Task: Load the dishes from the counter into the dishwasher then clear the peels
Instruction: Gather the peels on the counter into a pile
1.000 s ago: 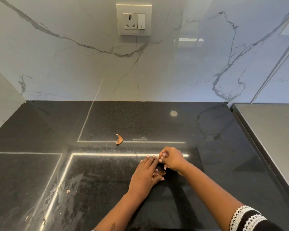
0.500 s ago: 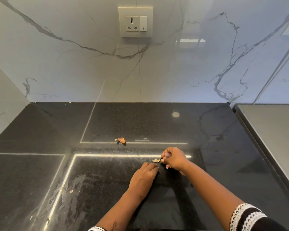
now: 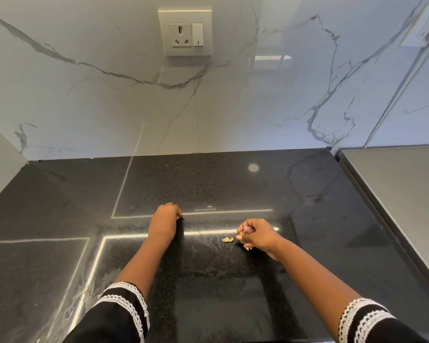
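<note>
A small tan peel [image 3: 227, 240] lies on the black counter [image 3: 233, 184], just left of my right hand [image 3: 256, 235]. That hand is curled into a fist resting on the counter, and pale peel scraps seem to be tucked inside it. My left hand [image 3: 165, 219] reaches further back, with its fingers curled down over another brown peel [image 3: 181, 215]. Only a sliver of that peel shows at the fingertips. No dishes are in view.
A white marble wall with a socket plate [image 3: 185, 32] rises behind the counter. A grey raised surface [image 3: 401, 194] borders the counter on the right, and a wall panel closes the left side. Wet smears mark the counter at the lower left.
My left hand moved forward and left from beside the right hand onto the far peel. A small peel now lies on the counter by my right fist, which has barely moved.
</note>
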A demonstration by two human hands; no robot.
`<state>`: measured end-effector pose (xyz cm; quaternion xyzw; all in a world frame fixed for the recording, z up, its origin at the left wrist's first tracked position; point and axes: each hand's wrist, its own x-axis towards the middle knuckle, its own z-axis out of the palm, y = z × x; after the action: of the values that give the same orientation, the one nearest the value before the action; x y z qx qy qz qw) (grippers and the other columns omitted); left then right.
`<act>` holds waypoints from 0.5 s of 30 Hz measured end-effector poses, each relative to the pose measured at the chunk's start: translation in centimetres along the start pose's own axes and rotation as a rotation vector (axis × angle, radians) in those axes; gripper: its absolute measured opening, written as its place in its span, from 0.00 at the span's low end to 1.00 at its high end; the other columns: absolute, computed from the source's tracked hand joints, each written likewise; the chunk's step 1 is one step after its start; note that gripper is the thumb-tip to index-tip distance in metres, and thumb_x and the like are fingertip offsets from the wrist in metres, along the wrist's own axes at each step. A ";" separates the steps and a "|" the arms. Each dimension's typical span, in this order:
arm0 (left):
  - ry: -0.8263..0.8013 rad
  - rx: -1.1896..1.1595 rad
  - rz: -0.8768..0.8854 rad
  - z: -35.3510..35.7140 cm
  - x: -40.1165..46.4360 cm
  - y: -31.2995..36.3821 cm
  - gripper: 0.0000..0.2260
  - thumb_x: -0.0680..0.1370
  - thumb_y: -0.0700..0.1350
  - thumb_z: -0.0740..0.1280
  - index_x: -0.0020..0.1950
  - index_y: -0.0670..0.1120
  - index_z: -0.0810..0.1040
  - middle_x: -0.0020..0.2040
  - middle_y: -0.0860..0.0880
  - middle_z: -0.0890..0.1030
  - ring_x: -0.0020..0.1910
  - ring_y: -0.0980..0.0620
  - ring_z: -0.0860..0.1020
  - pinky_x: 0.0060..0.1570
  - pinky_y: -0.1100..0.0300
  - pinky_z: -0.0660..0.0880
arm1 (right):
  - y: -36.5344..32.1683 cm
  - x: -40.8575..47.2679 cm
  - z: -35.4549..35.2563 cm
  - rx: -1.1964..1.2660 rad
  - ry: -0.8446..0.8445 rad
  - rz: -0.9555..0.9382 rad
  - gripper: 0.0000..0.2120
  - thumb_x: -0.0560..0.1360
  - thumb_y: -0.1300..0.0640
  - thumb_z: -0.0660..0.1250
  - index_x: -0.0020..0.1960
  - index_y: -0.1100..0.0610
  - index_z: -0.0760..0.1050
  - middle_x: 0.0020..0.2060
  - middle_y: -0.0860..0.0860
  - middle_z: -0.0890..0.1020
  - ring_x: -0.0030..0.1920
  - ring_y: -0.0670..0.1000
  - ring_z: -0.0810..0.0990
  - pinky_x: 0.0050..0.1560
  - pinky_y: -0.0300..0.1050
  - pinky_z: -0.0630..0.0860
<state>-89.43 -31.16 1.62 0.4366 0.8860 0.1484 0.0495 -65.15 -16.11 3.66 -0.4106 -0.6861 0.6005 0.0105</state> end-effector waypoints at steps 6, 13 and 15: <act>0.050 -0.199 0.060 -0.6 -1.9 2.8 0.10 0.74 0.31 0.66 0.48 0.41 0.84 0.47 0.43 0.82 0.49 0.44 0.78 0.48 0.54 0.74 | 0.2 -0.3 -0.1 0.046 0.001 -0.002 0.06 0.73 0.68 0.71 0.47 0.61 0.77 0.38 0.55 0.80 0.36 0.48 0.78 0.37 0.39 0.76; -0.114 -0.357 0.351 3.4 -6.5 9.4 0.08 0.73 0.37 0.69 0.49 0.46 0.84 0.49 0.49 0.82 0.50 0.49 0.78 0.50 0.56 0.75 | 0.1 -0.8 -0.6 0.102 -0.007 0.008 0.07 0.73 0.68 0.71 0.50 0.63 0.78 0.41 0.58 0.81 0.38 0.50 0.80 0.38 0.39 0.79; -0.097 -0.161 0.438 4.1 -6.7 10.1 0.07 0.71 0.37 0.70 0.49 0.43 0.82 0.49 0.46 0.80 0.50 0.47 0.76 0.45 0.54 0.76 | 0.2 -0.9 -0.5 0.104 0.000 0.009 0.06 0.73 0.68 0.71 0.49 0.62 0.78 0.40 0.57 0.81 0.38 0.49 0.80 0.38 0.40 0.78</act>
<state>-76.77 -29.72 0.56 0.6195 0.7521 0.2045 0.0935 -64.19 -16.21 4.01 -0.4125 -0.6523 0.6353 0.0292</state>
